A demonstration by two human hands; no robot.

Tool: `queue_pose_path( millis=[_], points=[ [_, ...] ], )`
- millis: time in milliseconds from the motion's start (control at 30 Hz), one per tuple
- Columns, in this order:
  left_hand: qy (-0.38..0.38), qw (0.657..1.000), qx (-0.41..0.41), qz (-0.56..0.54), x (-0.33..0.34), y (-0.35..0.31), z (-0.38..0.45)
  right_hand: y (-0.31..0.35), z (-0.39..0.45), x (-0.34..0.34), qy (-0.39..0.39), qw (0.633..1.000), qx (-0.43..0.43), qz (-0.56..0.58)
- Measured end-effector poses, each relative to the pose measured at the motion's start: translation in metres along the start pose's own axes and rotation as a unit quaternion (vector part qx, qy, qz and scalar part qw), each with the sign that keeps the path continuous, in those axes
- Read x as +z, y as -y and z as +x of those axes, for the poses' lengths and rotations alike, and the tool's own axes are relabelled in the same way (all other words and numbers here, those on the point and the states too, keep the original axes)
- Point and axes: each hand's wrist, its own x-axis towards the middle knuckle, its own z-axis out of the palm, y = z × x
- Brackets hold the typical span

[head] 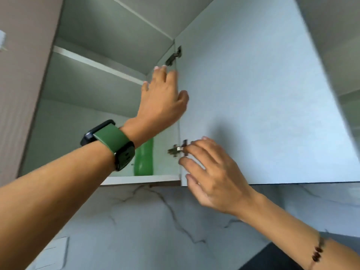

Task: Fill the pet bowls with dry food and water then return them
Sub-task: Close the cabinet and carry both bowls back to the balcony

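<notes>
I look up into an open wall cabinet [93, 106] with pale grey shelves. My left hand [161, 100], with a green-strapped watch on the wrist, reaches up inside near the hinge side, fingers spread and holding nothing. My right hand [210, 176] hovers in front of the lower hinge [176, 151] by the open cabinet door [263, 104], fingers loosely extended, empty. A green bottle [144, 160] stands on the bottom shelf, partly hidden behind my left wrist. No pet bowls or food are in view.
The door swings out to the right and fills much of the view. Below the cabinet runs a marble-patterned wall [155, 221]. A white wall socket [52, 254] sits at lower left, a dark surface [272, 258] at lower right.
</notes>
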Motion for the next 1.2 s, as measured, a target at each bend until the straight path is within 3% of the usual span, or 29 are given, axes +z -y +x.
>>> queue_pose_path(
  millis=[200,333,400,500,600,733,900,1067,1200],
  points=[
    [0.019,0.982,0.155,-0.102,0.023,-0.139,0.018,-0.063,-0.034,-0.124,0.019,0.983,0.128,-0.129],
    [0.025,0.956,0.275,-0.101,0.035,-0.217,0.020,-0.091,-0.052,-0.175,0.059,0.952,0.273,-0.123],
    [0.062,0.945,0.313,-0.068,0.047,-0.240,0.022,-0.100,-0.061,-0.183,0.080,0.919,0.382,-0.061],
    [0.146,0.930,0.336,0.028,0.067,-0.257,0.021,-0.103,-0.076,-0.178,0.128,0.837,0.530,0.040],
    [0.234,0.912,0.322,0.095,0.081,-0.254,0.017,-0.096,-0.085,-0.168,0.135,0.782,0.599,0.108],
    [0.250,0.899,0.327,0.152,0.087,-0.254,0.014,-0.102,-0.090,-0.159,0.045,0.749,0.646,0.137],
    [0.166,0.902,0.360,0.172,0.078,-0.260,0.015,-0.101,-0.098,-0.160,-0.039,0.737,0.660,0.138],
    [0.095,0.915,0.367,0.140,0.041,-0.246,0.023,-0.071,-0.081,-0.156,-0.122,0.753,0.607,0.223],
    [0.071,0.917,0.348,0.181,0.005,-0.206,0.029,-0.023,-0.045,-0.138,-0.166,0.752,0.548,0.326]
  ],
)
